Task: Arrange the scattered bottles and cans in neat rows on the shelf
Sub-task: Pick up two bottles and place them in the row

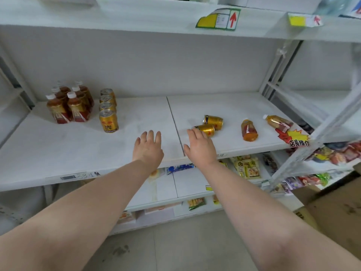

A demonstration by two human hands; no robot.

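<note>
Both my arms reach out over the white shelf [78,153]. My left hand [147,148] is flat over the bare board, fingers spread a little, holding nothing. My right hand [199,147] is spread too, and its fingertips [192,132] are right at a gold can [206,130] that lies on its side. I cannot tell if they touch it yet — they are very close, but nothing is pinched.

A second gold can [213,121] lies on its side just behind the first one, touching it or nearly so. To the right of those two, well apart, a tea bottle [249,130] lies down with its bottom end toward me. Farther right, near the shelf's edge, another tea bottle [277,122] lies tilted with its white cap pointing left. A red and yellow sale tag [295,138] sticks up at the front edge beside it.

On the left side of the shelf things look neat. Four gold cans [108,110] stand upright in one line going from front to back. Just left of them stand the brown tea bottles with white caps [69,103] — two lines side by side, all upright and close together.

A thin seam [174,124] runs down the middle of the shelf board, between my two hands. Below this shelf, yellow snack bags [247,167] sit on a lower shelf. A yellow price label with a red arrow [219,19] hangs on the shelf above.
</note>
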